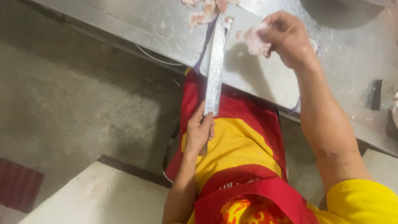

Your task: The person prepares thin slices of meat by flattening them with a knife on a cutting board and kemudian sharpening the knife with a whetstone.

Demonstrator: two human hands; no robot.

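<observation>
My left hand (200,129) is closed around the handle of a long, broad-bladed knife (215,62). Its blade runs up from the hand and lies edge-on across the near left part of a pale cutting board (257,79). My right hand (286,37) hovers over the far side of the board, pinching a pale pink piece of raw meat (253,39). More raw meat scraps (203,12) lie past the knife tip on the steel table (137,25). A red and yellow apron (236,153) covers my front.
A dark round vessel (340,12) sits at the table's far right. A small dark object (377,94) rests on the steel near the right edge. Concrete floor (74,99) lies left, with a white block (95,195) and a red mat (16,186).
</observation>
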